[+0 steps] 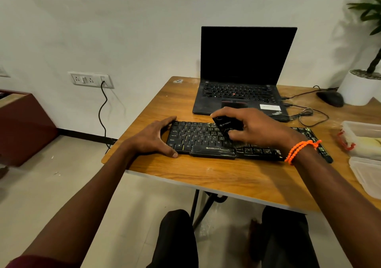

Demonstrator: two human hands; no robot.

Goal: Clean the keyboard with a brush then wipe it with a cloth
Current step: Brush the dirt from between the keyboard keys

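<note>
Reaching in over the near edge of the wooden table (216, 177), both forearms cross a bare strip of top that runs in front of the black keyboard (198, 138); the keyboard lies parallel to that near edge, its left end close to the table's left edge; the left hand (153, 138) is spread wide and cups that left end, thumb on the front rim, fingers on the back corner; the right hand (253, 128), an orange bracelet (302, 149) on its wrist, is closed around a black brush (224, 126) over the keyboard's middle, its bristles down on the keys; clear plastic containers (365, 144) sit at the right edge; behind the keyboard stands an open laptop (243, 82), screen dark, at the far edge; a mouse (331, 98) and cables lie toward the far right corner.
</note>
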